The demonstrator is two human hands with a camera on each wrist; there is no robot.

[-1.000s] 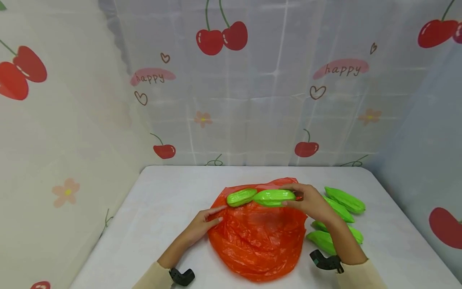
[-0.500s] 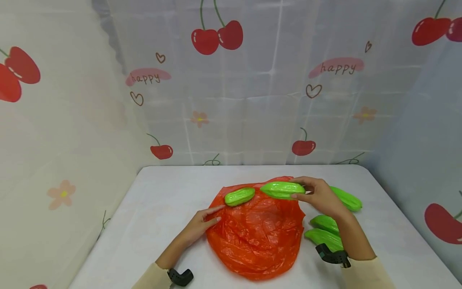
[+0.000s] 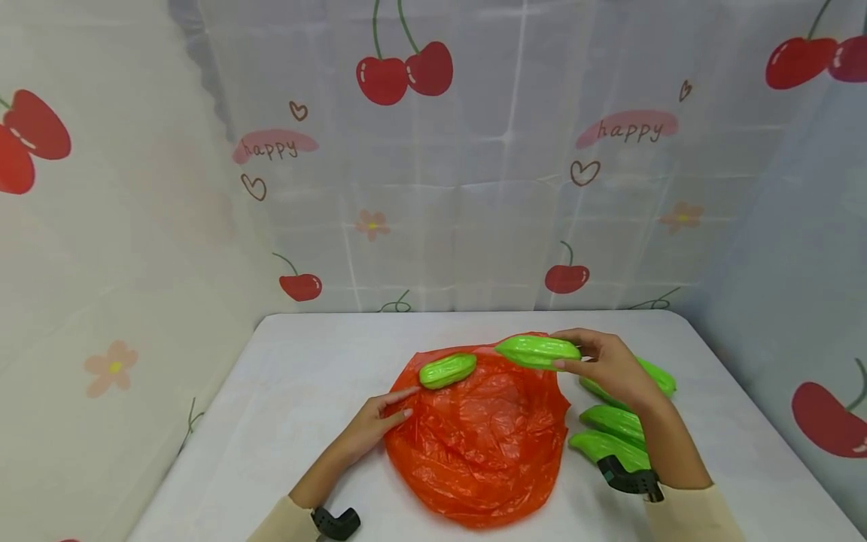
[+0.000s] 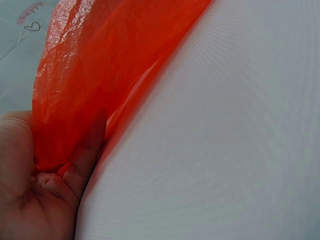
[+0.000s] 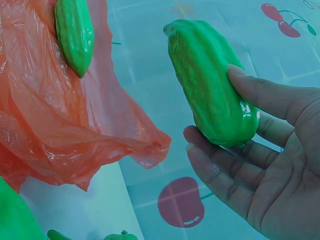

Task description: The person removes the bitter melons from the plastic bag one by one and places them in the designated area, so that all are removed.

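Note:
My right hand [image 3: 612,365] grips a shiny green ridged gourd [image 3: 538,351] near its right end, raised over the back right of a red plastic bag [image 3: 481,444]. In the right wrist view the thumb lies along one side of the gourd [image 5: 212,90], with fingers curled beneath. A second green gourd [image 3: 448,371] lies on the bag's upper left part. My left hand [image 3: 375,421] holds the bag's left edge between thumb and fingers. In the left wrist view, the bag [image 4: 110,60] partly covers those fingers.
Several more green gourds [image 3: 612,423] lie on the white table [image 3: 325,354] to the right of the bag, partly behind my right forearm. A cherry-print curtain [image 3: 460,188] hangs behind the table and along both sides.
My right hand has moved the held gourd rightward and slightly up, away from the gourd on the bag. The left hand stays at the bag's edge.

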